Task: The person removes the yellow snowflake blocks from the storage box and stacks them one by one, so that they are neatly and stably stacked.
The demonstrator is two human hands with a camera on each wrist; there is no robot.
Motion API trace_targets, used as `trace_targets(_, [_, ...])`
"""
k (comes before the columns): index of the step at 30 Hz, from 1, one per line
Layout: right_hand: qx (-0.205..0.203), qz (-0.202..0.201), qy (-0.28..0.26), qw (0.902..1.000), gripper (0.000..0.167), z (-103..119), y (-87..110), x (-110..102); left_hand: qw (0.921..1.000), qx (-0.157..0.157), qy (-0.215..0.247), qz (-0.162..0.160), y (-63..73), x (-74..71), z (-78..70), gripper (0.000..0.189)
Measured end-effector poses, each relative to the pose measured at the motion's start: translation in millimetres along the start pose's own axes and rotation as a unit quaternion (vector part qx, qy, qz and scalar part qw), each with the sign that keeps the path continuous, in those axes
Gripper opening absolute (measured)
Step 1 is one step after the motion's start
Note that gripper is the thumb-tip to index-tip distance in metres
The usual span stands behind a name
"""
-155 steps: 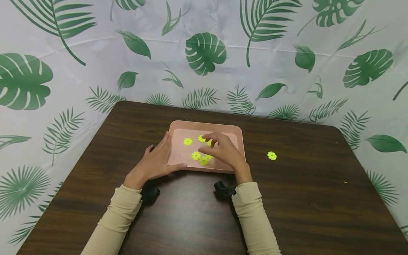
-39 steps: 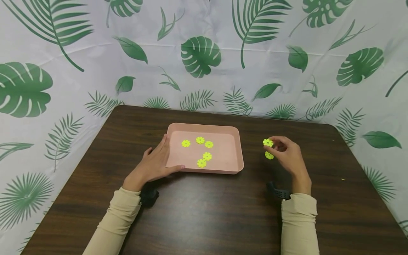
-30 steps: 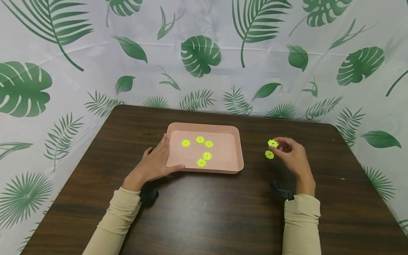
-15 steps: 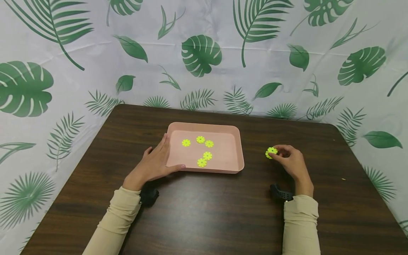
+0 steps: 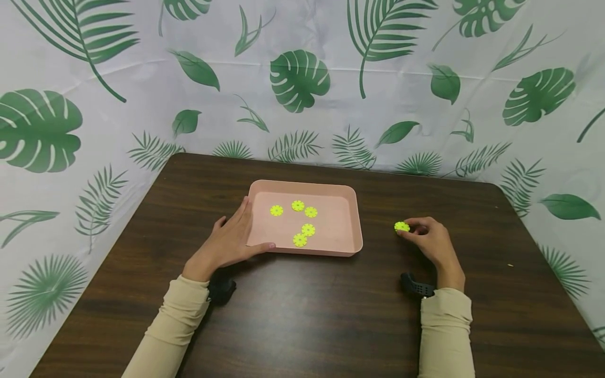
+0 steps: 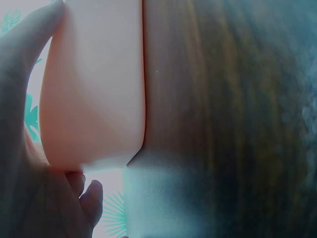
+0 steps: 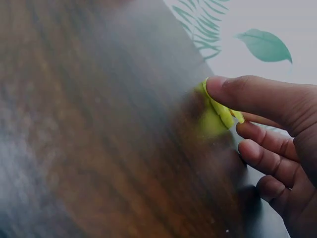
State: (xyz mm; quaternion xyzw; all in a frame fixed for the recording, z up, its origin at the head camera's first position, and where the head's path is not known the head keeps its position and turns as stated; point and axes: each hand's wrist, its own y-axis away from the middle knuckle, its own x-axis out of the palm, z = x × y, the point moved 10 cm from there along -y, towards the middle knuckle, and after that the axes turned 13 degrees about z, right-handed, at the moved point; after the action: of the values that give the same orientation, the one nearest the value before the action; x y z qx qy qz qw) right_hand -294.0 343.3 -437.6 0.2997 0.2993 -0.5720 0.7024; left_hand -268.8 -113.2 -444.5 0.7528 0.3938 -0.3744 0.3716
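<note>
A pink rectangular tray (image 5: 331, 226) lies on the table with several yellow notched discs (image 5: 276, 210) flat inside it. My left hand (image 5: 227, 239) rests against the tray's near left corner, fingers straight along its left side and thumb at the front rim. Right of the tray, my right hand (image 5: 437, 244) pinches a yellow notched disc (image 5: 402, 226) between thumb and fingers, low over the table. This disc hides the other disc that lay there. In the right wrist view the thumb covers part of the yellow plastic (image 7: 218, 108), and more than one yellow edge shows.
The dark wood-grain table (image 5: 331, 310) carries the tray near its back half. A white cloth with green leaf prints (image 5: 302, 105) hangs behind it. A small yellowish speck (image 5: 510, 265) lies at the far right. Black wrist bands (image 5: 416, 286) sit on both arms.
My right hand took a disc out of the tray, carried it right and lowered it onto the loose disc on the table. The left hand stays at the tray.
</note>
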Motion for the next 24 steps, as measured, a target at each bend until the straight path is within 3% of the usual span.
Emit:
trace_targets(19, [0.015,0.017,-0.005,0.9997,0.049,-2.7,-1.3,2.3,1.0,0.004,0.009,-0.001,0.2,0.2,0.4,0.122])
trace_targets(24, [0.007,0.001,-0.003,1.0,0.052,-2.3,0.4,-2.5,0.9999,0.006,0.011,0.0,0.8,0.1,-1.0,0.121])
